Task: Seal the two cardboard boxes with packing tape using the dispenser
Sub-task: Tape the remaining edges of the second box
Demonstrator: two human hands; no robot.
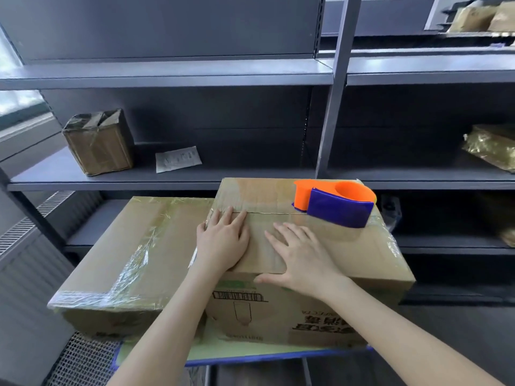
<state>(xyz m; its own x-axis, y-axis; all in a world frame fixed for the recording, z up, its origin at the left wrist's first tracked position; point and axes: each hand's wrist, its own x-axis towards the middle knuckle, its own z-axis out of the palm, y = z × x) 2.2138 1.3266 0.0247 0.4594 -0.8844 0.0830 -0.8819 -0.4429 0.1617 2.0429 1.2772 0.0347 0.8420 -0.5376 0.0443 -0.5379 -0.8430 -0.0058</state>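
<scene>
Two cardboard boxes stand side by side in front of me. The taller right box (362, 254) has its top flaps closed with a seam running across. An orange and blue tape dispenser (334, 203) rests on its top at the far right. My left hand (221, 239) lies flat on the top near the seam's left end. My right hand (301, 253) lies flat beside it, thumb hooked over the front edge. Neither hand holds anything. The lower left box (131, 246) carries shiny clear tape across its top and edges.
Grey metal shelving (172, 179) stands right behind the boxes. On it sit a small taped carton (97, 143), a white packet (178, 158) and wrapped parcels (493, 144) at the right. A wire-mesh surface (83, 360) lies at lower left.
</scene>
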